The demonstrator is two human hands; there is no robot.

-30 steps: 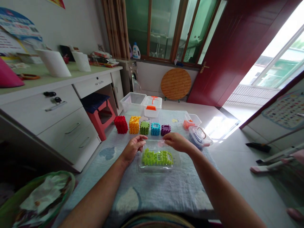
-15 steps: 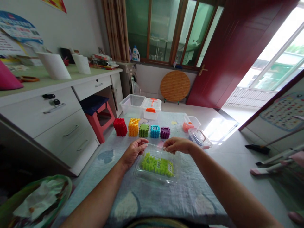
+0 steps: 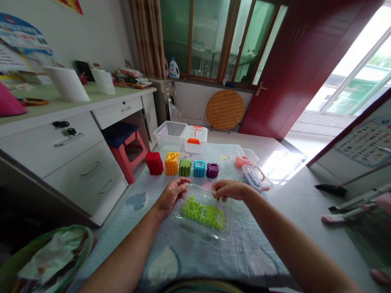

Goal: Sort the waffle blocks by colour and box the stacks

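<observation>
A clear plastic container (image 3: 195, 234) sits on the cloth-covered table in front of me, with yellow-green interlocking block pieces (image 3: 203, 213) inside it. My left hand (image 3: 174, 194) pinches its far left corner between thumb and fingers. At the far right part of the rim, my right hand (image 3: 228, 190) has its fingers closed on the edge. Beyond my hands stands a row of toothed block cubes: red (image 3: 154, 163), yellow (image 3: 172, 163), green (image 3: 185, 167), blue (image 3: 199, 169) and purple (image 3: 212, 170).
Behind the cubes are an open clear bin (image 3: 169, 140) and a lidded box with orange latches (image 3: 195, 142). To the right lie a small tub with orange pieces (image 3: 244, 158) and a clear lid with a handle (image 3: 257, 177). A waste basket (image 3: 51, 260) stands at lower left.
My right hand has shifted slightly right along the container's far rim, its fingers more curled. My left hand and the row of cubes are nearly unchanged.
</observation>
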